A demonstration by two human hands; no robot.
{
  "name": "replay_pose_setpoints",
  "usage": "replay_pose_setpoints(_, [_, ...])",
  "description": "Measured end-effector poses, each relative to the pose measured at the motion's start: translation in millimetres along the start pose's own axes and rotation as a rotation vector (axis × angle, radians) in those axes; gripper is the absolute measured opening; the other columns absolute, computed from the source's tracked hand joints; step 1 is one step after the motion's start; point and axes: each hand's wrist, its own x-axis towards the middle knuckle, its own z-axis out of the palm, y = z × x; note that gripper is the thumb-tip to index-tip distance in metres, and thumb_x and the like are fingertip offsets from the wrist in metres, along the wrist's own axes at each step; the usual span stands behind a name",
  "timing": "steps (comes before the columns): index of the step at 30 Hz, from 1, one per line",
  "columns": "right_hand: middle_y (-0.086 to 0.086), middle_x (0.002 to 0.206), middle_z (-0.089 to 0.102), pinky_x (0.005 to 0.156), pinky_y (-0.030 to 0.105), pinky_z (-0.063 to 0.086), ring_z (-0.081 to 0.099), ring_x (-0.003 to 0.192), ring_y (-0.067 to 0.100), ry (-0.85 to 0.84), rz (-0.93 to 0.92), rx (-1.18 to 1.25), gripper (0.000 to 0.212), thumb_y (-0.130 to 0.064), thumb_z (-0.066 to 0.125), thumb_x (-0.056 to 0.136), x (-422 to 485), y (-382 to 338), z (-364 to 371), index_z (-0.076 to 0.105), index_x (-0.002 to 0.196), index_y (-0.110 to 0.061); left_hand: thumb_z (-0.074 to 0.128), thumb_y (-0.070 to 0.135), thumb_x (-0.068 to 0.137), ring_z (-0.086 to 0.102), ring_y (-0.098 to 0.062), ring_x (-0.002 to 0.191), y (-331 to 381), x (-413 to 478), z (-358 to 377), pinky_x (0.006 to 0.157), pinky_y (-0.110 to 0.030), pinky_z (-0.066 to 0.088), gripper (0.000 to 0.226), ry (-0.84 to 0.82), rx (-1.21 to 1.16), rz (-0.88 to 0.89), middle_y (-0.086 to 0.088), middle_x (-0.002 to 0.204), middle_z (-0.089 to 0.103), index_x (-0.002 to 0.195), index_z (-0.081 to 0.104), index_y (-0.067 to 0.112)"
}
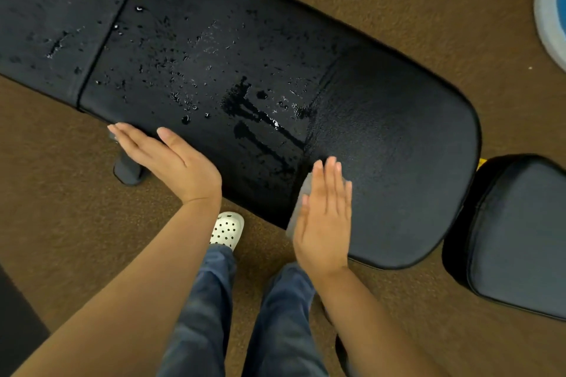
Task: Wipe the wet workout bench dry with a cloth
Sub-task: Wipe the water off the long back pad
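A long black padded workout bench (pixel 398 138) runs from the upper left to the right. Water drops and streaks (pixel 245 107) cover its middle and left parts; the rounded right end looks matte and dry. My right hand (pixel 326 217) lies flat with straight fingers on a grey cloth (pixel 301 196), pressing it onto the bench's near edge, at the border between wet and dry. Only the cloth's left edge shows under the hand. My left hand (pixel 168 159) is open with straight fingers at the bench's near edge, holding nothing.
A separate black seat pad (pixel 520 239) sits just right of the bench end. A bench leg (pixel 128 168) stands on brown carpet under my left hand. My legs and a white perforated shoe (pixel 228 229) are below. A blue-white round object (pixel 551 9) lies at the upper right.
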Motion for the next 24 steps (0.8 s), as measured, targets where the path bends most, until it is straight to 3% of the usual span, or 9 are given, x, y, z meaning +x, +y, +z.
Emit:
replay_pose_setpoints(4, [0.011, 0.157, 0.011, 0.119, 0.046, 0.002, 0.003, 0.147, 0.023, 0.015, 0.018, -0.081, 0.049, -0.025, 0.020, 0.102, -17.6, 35.5, -13.8, 0.022, 0.149, -0.010, 0.023, 0.024, 0.104, 0.002, -0.030, 0.148, -2.5, 1.4, 0.4, 0.115, -0.014, 0.002, 0.057, 0.010, 0.017, 0.003, -0.023, 0.158, 0.000, 0.148, 0.004, -0.008])
replay_pose_setpoints(6, [0.010, 0.158, 0.005, 0.120, 0.041, 0.001, -0.001, 0.148, 0.024, 0.022, 0.055, -0.094, 0.050, -0.020, 0.026, 0.099, -23.8, 31.8, -16.7, 0.026, 0.148, -0.009, 0.023, 0.024, 0.104, 0.003, -0.030, 0.148, -3.9, 1.5, 0.8, 0.114, -0.014, 0.001, 0.058, 0.014, 0.023, 0.009, -0.023, 0.158, 0.001, 0.148, 0.004, -0.007])
replay_pose_setpoints(8, [0.012, 0.159, 0.007, 0.120, 0.039, 0.005, 0.003, 0.147, 0.024, 0.015, 0.121, -0.039, 0.052, -0.018, 0.025, 0.098, -27.7, 19.3, -14.0, 0.023, 0.149, -0.007, 0.023, 0.025, 0.104, 0.003, -0.029, 0.148, -4.6, 1.2, 1.4, 0.115, -0.016, 0.002, 0.058, 0.017, 0.025, 0.013, -0.023, 0.158, 0.001, 0.148, 0.005, -0.008])
replay_pose_setpoints(12, [0.015, 0.157, 0.019, 0.117, 0.044, 0.010, 0.011, 0.146, 0.026, 0.027, 0.222, -0.045, 0.054, -0.037, 0.028, 0.101, -24.7, 12.4, -1.9, 0.027, 0.149, -0.012, 0.024, 0.024, 0.104, 0.004, -0.029, 0.148, -5.6, 2.8, 1.4, 0.112, -0.009, -0.001, 0.058, 0.016, 0.041, 0.015, -0.023, 0.158, 0.001, 0.148, 0.006, -0.008])
replay_pose_setpoints(17, [0.019, 0.149, 0.035, 0.117, 0.041, 0.022, 0.026, 0.141, 0.032, 0.073, 0.063, -0.050, 0.044, -0.015, 0.032, 0.099, -28.5, 40.6, -4.1, 0.038, 0.142, -0.004, 0.023, 0.026, 0.104, 0.002, -0.025, 0.148, -4.9, 2.5, 0.5, 0.112, -0.010, 0.000, 0.059, 0.015, 0.058, -0.003, -0.019, 0.159, -0.001, 0.150, 0.003, -0.005])
replay_pose_setpoints(21, [0.024, 0.147, 0.035, 0.120, 0.032, 0.010, 0.024, 0.139, 0.036, 0.096, 0.059, -0.081, 0.052, 0.003, 0.035, 0.088, -40.1, 92.5, -20.8, 0.036, 0.140, 0.001, 0.022, 0.027, 0.103, 0.001, -0.025, 0.148, -3.4, 1.6, -0.4, 0.117, -0.021, 0.003, 0.059, 0.017, 0.058, -0.010, -0.018, 0.159, -0.002, 0.150, 0.002, -0.004])
replay_pose_setpoints(24, [0.025, 0.146, 0.034, 0.120, 0.032, 0.012, 0.024, 0.139, 0.036, 0.114, 0.049, -0.101, 0.048, 0.001, 0.030, 0.090, -51.4, 137.1, -40.6, 0.038, 0.138, 0.004, 0.022, 0.027, 0.104, 0.001, -0.025, 0.148, -3.3, 1.9, -0.5, 0.115, -0.014, 0.001, 0.059, 0.013, 0.068, -0.011, -0.018, 0.159, -0.002, 0.150, 0.003, -0.004])
